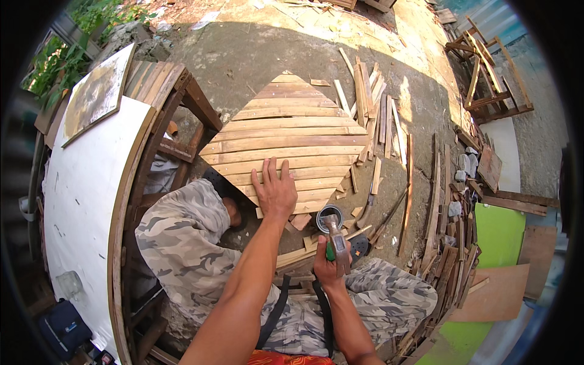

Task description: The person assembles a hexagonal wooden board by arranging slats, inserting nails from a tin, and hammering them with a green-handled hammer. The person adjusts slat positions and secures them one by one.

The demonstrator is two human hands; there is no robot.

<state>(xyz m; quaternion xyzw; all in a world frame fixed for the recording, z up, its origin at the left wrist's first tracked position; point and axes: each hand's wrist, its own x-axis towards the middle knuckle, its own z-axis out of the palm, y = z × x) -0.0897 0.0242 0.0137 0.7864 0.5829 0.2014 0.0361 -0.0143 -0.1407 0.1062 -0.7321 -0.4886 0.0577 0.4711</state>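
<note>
Bamboo slats, around ten, too overlapped for me to count exactly, make one square panel (292,131), which lies in front of me with one corner pointing away. My left hand (278,193) is open on its near part, the palm down and the fingers spread on the slats. My right hand (329,269) is closed around one hammer (339,243), of which a green part of the handle shows; its metal head is raised toward the panel but apart from it.

One round tin (319,218) stands just beside the panel's near right edge, and the hammer head hides part of it. Two camouflage trouser legs (182,237) are bent on both sides of my arms, and two black straps (275,316) hang between them.

On the ground to the right lie many loose wooden strips (365,91), more than I can count. To the left is one white tabletop (91,201), which carries one stained board (97,94). Farther right, one bright green sheet (499,234) is partly covered by a brown board (496,295).
</note>
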